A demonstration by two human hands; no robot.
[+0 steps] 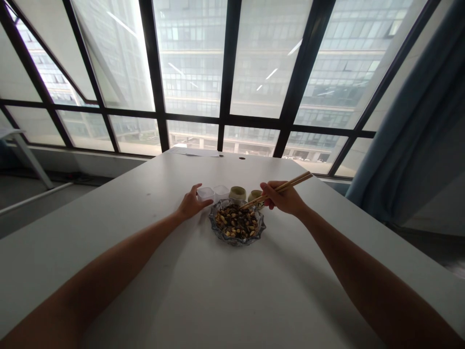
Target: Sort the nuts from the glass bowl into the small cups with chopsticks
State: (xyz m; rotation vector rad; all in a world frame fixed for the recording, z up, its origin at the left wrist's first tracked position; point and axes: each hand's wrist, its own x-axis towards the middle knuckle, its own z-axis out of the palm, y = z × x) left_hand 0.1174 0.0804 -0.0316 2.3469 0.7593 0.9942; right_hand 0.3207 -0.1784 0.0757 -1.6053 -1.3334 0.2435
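A glass dish (218,232) full of mixed nuts and seeds (236,223) sits mid-table. My right hand (285,198) grips a pair of wooden chopsticks (286,186), their tips down at the dish's far rim. My left hand (191,203) rests on the table just left of the dish, fingers loosely spread, thumb and fingertips touching a small clear plastic box (205,194). A second clear box (221,191) and two greenish cups (237,193) (255,195) stand in a row behind the dish.
The white table (218,291) runs to a far edge with papers (196,153) near the window. Large dark-framed windows (225,97) fill the background. A blue curtain (417,135) hangs at right; another table's leg (29,160) shows at left.
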